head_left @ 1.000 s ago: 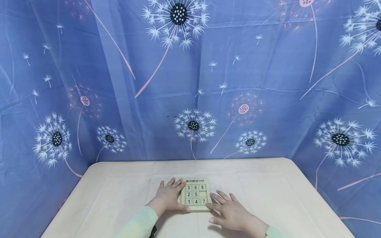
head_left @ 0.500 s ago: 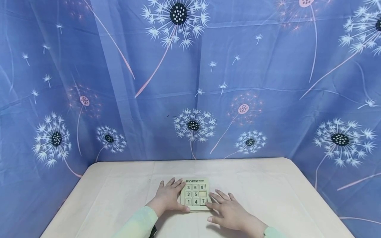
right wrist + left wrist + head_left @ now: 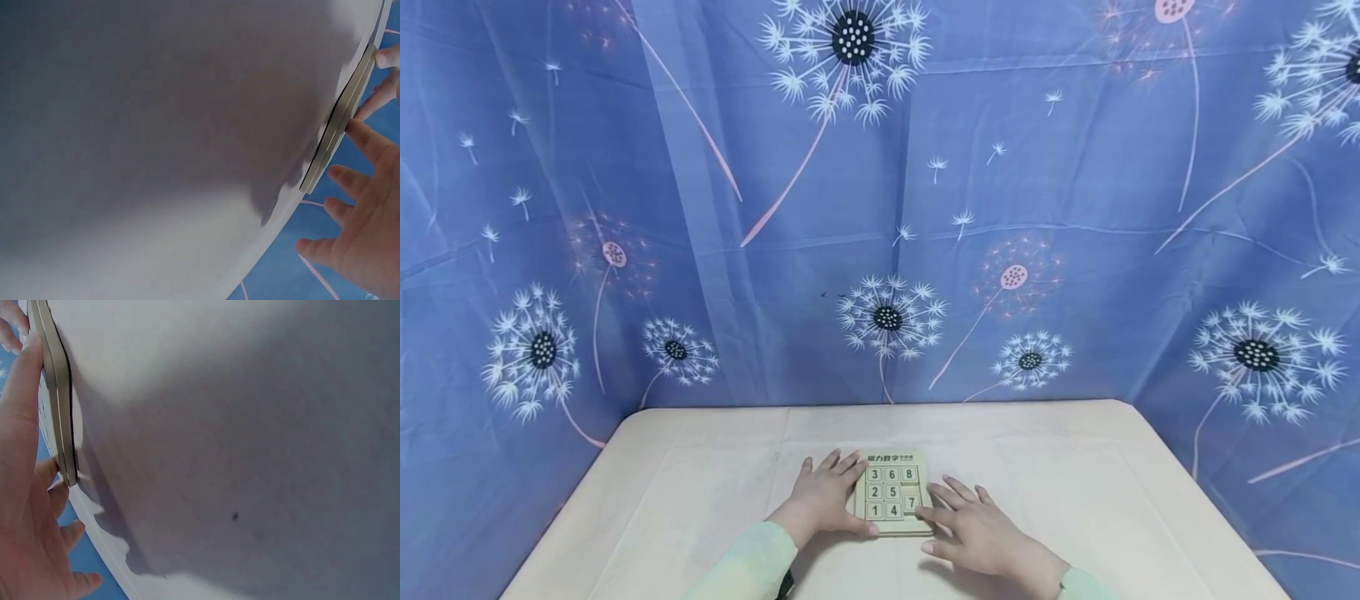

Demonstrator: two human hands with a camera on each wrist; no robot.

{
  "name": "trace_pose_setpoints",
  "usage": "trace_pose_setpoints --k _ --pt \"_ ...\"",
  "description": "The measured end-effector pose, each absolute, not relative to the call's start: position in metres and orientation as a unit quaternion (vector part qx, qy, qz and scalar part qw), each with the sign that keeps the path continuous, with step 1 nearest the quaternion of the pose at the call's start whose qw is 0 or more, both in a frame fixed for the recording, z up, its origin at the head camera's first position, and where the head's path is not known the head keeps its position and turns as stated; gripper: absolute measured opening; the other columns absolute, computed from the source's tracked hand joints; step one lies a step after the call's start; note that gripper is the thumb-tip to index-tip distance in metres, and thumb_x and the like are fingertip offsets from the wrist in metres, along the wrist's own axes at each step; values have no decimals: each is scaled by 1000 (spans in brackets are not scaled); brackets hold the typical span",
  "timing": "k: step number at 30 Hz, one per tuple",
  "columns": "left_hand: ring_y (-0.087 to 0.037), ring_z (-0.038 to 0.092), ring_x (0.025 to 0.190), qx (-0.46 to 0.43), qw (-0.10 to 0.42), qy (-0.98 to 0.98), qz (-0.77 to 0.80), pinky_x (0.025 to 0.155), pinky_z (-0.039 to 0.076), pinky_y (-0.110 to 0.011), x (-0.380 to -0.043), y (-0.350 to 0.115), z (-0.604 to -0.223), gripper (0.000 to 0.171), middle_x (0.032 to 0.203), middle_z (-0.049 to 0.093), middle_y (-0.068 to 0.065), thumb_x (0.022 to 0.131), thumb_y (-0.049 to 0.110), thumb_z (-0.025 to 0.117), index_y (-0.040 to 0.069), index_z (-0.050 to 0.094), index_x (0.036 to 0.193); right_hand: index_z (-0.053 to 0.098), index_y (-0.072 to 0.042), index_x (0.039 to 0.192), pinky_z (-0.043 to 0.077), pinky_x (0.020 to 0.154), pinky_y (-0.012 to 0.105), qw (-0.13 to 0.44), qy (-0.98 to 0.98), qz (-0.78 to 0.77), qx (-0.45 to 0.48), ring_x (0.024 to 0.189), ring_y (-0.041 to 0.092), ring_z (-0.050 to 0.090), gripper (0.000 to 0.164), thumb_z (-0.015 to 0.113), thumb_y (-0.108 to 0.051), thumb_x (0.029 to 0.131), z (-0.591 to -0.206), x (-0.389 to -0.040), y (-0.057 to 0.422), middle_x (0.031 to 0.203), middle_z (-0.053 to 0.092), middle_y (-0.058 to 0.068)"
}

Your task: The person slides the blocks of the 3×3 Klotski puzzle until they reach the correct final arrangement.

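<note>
A pale green sliding number puzzle [image 3: 901, 527] lies flat on the table, dark lettering along its far edge. Its tiles read 3 6 8, then 2 5 with a gap at the right, then 1 4 7. The 7 tile [image 3: 912, 502] stands a little higher than the 4 tile beside it, partly into the gap. My left hand [image 3: 824, 498] holds the board's left side, thumb at the near edge and fingers at the far left corner. My right hand [image 3: 981, 533] has its fingers spread at the right side, one fingertip touching the 7 tile.
The cream-covered table [image 3: 700, 467] has rounded far corners. Blue fabric [image 3: 805, 333] printed with dandelions hangs behind it and at both sides. A small black object [image 3: 786, 582] shows beneath the left sleeve [image 3: 748, 558].
The 7 tile has slid partway up from the bottom row toward the gap, with the right fingertip on it. The left hand and board have stayed in place.
</note>
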State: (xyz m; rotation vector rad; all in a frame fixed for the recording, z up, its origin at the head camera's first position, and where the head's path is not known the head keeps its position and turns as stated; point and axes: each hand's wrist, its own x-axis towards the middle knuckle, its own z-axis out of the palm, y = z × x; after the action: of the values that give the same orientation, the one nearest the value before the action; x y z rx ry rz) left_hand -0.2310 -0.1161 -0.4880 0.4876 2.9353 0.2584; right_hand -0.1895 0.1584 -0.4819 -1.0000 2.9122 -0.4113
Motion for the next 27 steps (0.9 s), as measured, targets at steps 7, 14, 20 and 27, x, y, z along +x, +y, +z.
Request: trace_pose_setpoints --k 7,14,20,27 --pt "-34 38 153 162 76 980 86 124 28 -68 -231 -116 -490 108 164 44 -1 68 75 80 20 47 155 65 -21 138 36 107 82 22 939 -133 -317 144 50 44 58 60 -60 95 -483 -194 158 153 54 19" --pt "-34 37 154 159 77 981 81 124 28 -68 -233 -116 -492 109 164 43 0 67 76 80 21 46 155 65 -22 138 35 108 82 27 939 -134 -314 145 49 44 58 59 -61 96 -484 -197 158 154 53 18" --pt "-33 37 154 159 81 981 78 124 28 -67 -232 -116 -491 108 164 43 0 68 76 79 21 46 155 65 -20 139 34 108 82 32 940 -136 -310 146 49 43 59 58 -61 96 -485 -200 157 155 52 18" --pt "-34 37 154 159 80 981 76 124 28 -67 -232 -116 -489 109 164 43 -1 67 76 80 21 46 155 65 -19 139 34 109 82 32 941 -135 -308 146 49 42 59 58 -59 96 -482 -202 155 155 52 19"
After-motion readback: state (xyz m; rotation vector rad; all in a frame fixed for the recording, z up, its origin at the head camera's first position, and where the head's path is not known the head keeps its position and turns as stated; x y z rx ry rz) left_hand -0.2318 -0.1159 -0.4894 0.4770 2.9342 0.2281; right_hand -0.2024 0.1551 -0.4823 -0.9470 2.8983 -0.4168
